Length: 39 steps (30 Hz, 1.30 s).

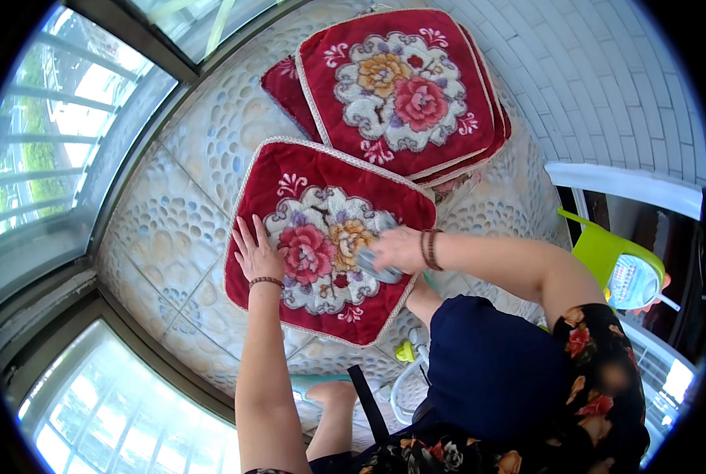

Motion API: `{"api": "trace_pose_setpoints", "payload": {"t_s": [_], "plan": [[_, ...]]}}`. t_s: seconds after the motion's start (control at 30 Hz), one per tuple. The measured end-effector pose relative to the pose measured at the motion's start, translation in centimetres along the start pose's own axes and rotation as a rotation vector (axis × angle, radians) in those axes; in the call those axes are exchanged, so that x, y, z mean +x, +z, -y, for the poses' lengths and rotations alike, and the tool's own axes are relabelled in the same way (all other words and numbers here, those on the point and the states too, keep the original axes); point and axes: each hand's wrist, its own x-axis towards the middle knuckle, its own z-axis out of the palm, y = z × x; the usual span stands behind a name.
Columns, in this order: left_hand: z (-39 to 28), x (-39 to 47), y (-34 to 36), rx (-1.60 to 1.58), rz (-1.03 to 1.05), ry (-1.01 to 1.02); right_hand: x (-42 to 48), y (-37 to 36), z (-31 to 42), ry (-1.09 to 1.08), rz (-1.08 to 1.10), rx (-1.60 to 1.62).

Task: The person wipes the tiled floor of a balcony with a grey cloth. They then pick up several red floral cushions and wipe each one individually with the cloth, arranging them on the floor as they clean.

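Observation:
A red plush seat pad (pixel 311 160) with a flower pattern and pale braided edging lies flat on the pebble-pattern tiled floor. My left hand (pixel 261 256) rests flat on the pad's left part, fingers spread, holding nothing. On its right part, my right hand (pixel 397 249) grips a grey brush-like tool (pixel 378 265), blurred, so its exact kind is unclear. Behind it, more red floral pads (pixel 329 89) lie stacked and askew, and the near pad's far edge meets them.
Windows with bars (pixel 51 136) border the left side. A grey brick-pattern wall (pixel 590 71) stands at the upper right. On the right is a lime-green plastic item (pixel 596 249). A yellow-green fitting (pixel 405 351) and a white curved frame (pixel 397 394) lie near my legs.

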Motion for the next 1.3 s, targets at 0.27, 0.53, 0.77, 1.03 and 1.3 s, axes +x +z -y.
{"api": "trace_pose_setpoints", "payload": {"t_s": [0.27,0.53,0.77,1.03,1.3], "plan": [[3.8,5.8,-1.8,0.113,-0.141,0.005,3.4,-8.7,-0.5,-0.004,0.021,0.04],[2.8,6.6,-3.8,-0.056,0.006,-0.087,13.3,-13.9,-4.0,0.185,-0.728,-0.252],[2.8,6.3,-3.8,-0.106,-0.011,-0.11,-1.5,-1.2,-3.4,0.203,-0.272,-0.185],[3.6,6.5,-3.4,-0.119,-0.04,-0.097,1.1,-7.6,-1.9,-0.049,-0.228,0.241],[2.3,6.2,-4.3,-0.075,0.019,-0.179,8.9,-2.8,1.3,0.284,-0.531,-0.047]]}}
